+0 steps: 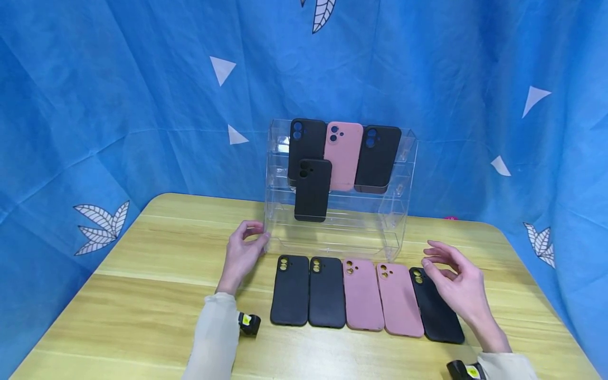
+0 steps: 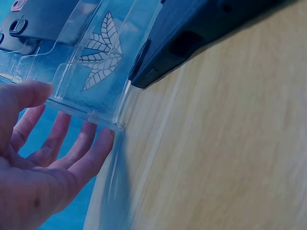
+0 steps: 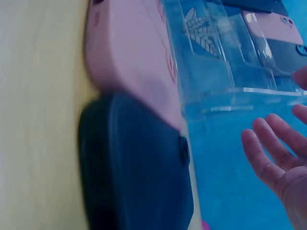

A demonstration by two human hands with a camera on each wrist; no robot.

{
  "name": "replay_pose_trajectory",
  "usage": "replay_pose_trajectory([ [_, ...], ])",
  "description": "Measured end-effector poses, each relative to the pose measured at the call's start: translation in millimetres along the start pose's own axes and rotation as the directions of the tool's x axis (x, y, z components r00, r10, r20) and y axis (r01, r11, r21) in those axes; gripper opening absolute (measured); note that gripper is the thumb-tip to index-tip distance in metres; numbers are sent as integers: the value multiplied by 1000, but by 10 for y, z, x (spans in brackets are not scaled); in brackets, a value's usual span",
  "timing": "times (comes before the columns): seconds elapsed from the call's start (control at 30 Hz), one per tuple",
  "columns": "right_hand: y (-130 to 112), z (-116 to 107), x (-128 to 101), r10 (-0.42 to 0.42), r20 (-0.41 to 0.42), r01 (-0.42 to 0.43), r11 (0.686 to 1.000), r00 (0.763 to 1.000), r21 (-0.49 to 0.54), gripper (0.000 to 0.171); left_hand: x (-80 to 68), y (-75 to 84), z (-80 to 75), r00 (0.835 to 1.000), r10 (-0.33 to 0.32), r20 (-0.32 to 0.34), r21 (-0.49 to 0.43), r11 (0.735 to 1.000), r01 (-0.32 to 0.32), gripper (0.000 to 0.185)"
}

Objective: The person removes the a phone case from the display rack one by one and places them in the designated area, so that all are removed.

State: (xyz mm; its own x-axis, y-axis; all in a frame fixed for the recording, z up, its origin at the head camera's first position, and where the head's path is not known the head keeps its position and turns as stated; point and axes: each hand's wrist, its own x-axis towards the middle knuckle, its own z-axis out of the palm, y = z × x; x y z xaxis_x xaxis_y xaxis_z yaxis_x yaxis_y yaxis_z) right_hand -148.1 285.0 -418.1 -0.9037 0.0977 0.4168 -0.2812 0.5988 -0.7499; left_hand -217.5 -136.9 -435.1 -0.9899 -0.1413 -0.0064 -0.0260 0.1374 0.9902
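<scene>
The clear stand (image 1: 339, 232) stood in the middle of the table (image 1: 142, 295), near its back edge, with four phone cases on its steps. Our left hand (image 1: 242, 253) touched its left bottom corner with loose, spread fingers (image 2: 72, 153). Our right hand (image 1: 456, 287) hung open over the black case (image 1: 434, 309) at the right end of the front row, holding nothing. We thought both hands should hold the stand's sides evenly, so nothing slid off. Blue cloth (image 1: 119, 95) hung behind.
</scene>
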Motion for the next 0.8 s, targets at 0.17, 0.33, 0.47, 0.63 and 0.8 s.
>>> replay_pose_trajectory([
  [0.17,-114,128,72,-25,6,25,998,1000,58,45,1,2,1,1000,1,-3,2,1000,-1,29],
  [0.33,-212,263,142,-45,4,44,991,999,124,48,11,-14,6,1000,2,-10,1,1000,-2,28],
  [0.47,-295,363,201,-67,1,66,982,998,176,49,21,-27,11,1000,5,-12,0,1000,-5,27],
  [0.63,-401,481,284,-94,-3,92,969,996,228,50,19,-23,6,1000,10,-13,8,1000,-10,28],
  [0.8,-463,587,368,-109,-6,107,957,994,269,49,16,-22,7,1000,12,-16,10,1000,-11,28],
])
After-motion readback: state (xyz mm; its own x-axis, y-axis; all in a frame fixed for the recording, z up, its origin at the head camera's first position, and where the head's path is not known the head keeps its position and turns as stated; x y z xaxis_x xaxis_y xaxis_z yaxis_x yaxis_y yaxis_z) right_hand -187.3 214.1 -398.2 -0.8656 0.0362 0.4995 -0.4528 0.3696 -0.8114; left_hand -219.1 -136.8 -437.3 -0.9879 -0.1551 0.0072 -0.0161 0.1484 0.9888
